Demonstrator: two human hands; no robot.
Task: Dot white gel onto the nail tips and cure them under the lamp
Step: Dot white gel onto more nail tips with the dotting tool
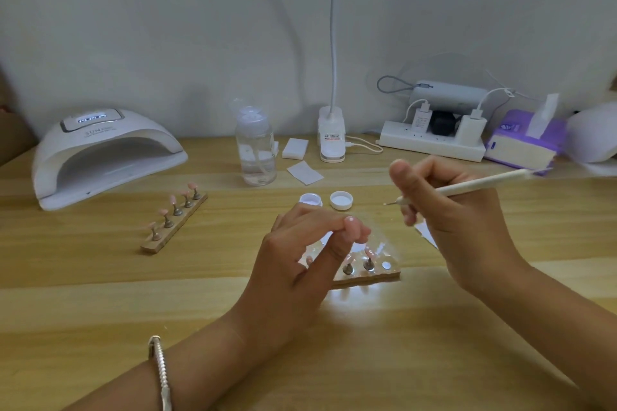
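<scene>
Above the near stand (384, 276), left hand (293, 270) pinches a nail tip (351, 223); right hand (460, 220) grips the dotting pen (474, 188). Tip judged light and thin: hold by edges, clear of wet gel.

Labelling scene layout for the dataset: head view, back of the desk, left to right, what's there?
Back row: nail lamp → clear pump bottle → white block → desk lamp base → power strip → purple tissue pack.

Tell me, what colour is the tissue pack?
The tissue pack is purple; the head view shows it.
</scene>
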